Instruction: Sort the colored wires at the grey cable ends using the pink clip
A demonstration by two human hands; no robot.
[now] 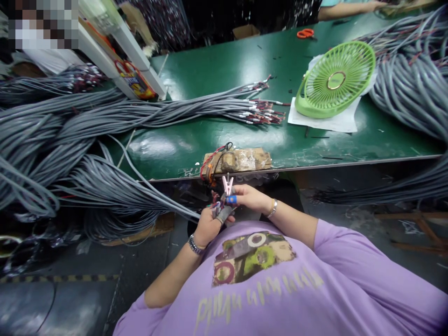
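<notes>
In the head view, my left hand is closed around the end of a grey cable bundle, just below the table's front edge. Thin coloured wires stick up from that grip. My right hand is beside it, fingers pinched together at the wire ends. Blue tape wraps one of its fingertips, and what the pinch holds is too small to make out. A pink clothes peg stands just above the fingers, in front of a wooden block with red and black leads.
Grey cables lie in a long bundle across the green table, their stripped ends near a green fan. More coiled cables pile up at right. Orange-handled scissors lie at the back. A co-worker's arm reaches in at top right.
</notes>
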